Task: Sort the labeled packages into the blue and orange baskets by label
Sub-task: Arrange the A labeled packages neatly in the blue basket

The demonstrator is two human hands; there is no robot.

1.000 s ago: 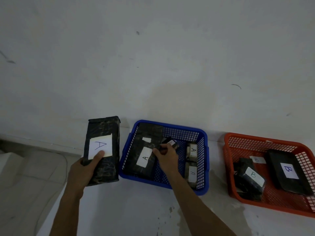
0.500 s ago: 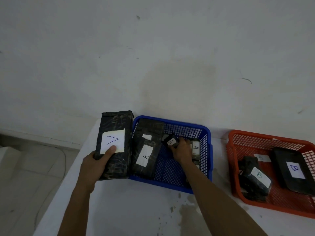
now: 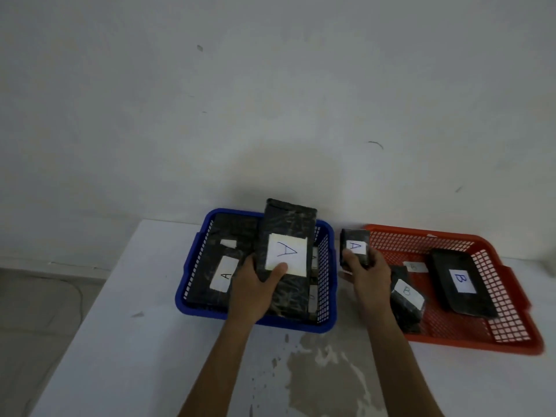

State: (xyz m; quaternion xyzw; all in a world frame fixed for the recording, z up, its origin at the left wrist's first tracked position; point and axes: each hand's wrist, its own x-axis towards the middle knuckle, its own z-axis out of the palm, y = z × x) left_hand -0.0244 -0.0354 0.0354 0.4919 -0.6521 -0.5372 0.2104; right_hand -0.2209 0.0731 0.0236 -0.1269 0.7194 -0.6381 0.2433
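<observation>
My left hand [image 3: 251, 291] grips a large black package labeled A [image 3: 287, 233] and holds it over the blue basket [image 3: 192, 263]. Another black A package [image 3: 222, 267] lies inside at the left, and small ones show along the basket's right wall. My right hand [image 3: 365, 273] holds a small black package labeled A [image 3: 355, 245] in the gap between the two baskets. The orange basket [image 3: 493, 257] on the right holds a flat black B package [image 3: 460, 281] and a smaller B package [image 3: 406, 296].
Both baskets stand on a white table [image 3: 144, 341] against a pale wall [image 3: 270, 100]. A stained patch [image 3: 325, 368] marks the table in front of the blue basket. The table's left edge drops to a tiled floor [image 3: 39, 311].
My left hand has carried the large A package from beside the blue basket to over it. My right hand has lifted a small A package out of the blue basket to the right.
</observation>
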